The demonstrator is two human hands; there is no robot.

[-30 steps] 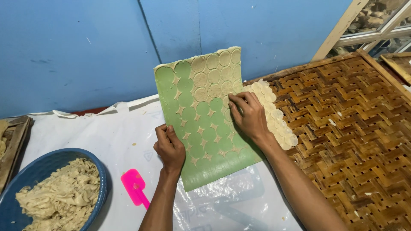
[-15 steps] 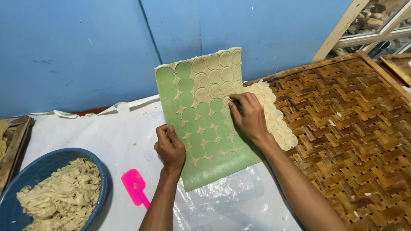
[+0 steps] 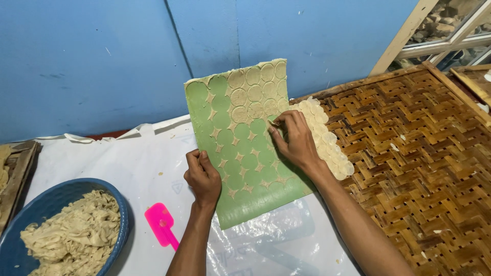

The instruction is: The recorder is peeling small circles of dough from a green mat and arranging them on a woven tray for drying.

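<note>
Lying tilted up toward the blue wall (image 3: 102,61), the green sheet (image 3: 240,148) carries rows of round dough discs (image 3: 253,92) near its far end, w/ small star-shaped dough scraps (image 3: 232,192) dotted over the nearer part. Its near edge rests on the white plastic cover (image 3: 128,153); its right edge runs alongside the woven bamboo tray (image 3: 409,168).

Left hand (image 3: 203,176): fingers curled, thumb on top, pinching the sheet's left edge approx halfway along. Grip is closed on the sheet.

Right hand (image 3: 294,140): lies flat-ish on the sheet's right half, fingertips (image 3: 273,128) bent and pressed at a disc just below the filled rows. Can't tell whether they've pinched the disc or are only touching it. Forearm runs back over the sheet's lower right corner.

Just right of the right-hand knuckles, a band of pale discs (image 3: 327,145) already lies overlapped on the tray's near-left part, touching each other, running from beside the sheet's top toward the wrist.

Below and left of the left wrist: a pink scraper (image 3: 161,225) flat on the plastic, apart from the sheet. Further left, a blue bowl (image 3: 120,214) heaped w/ torn dough scraps (image 3: 71,237), partly cut off by the frame. A wooden frame edge (image 3: 20,174) shows at far left.

Beyond the tray, top right: a pale wooden beam (image 3: 401,36) leaning diagonally.
</note>
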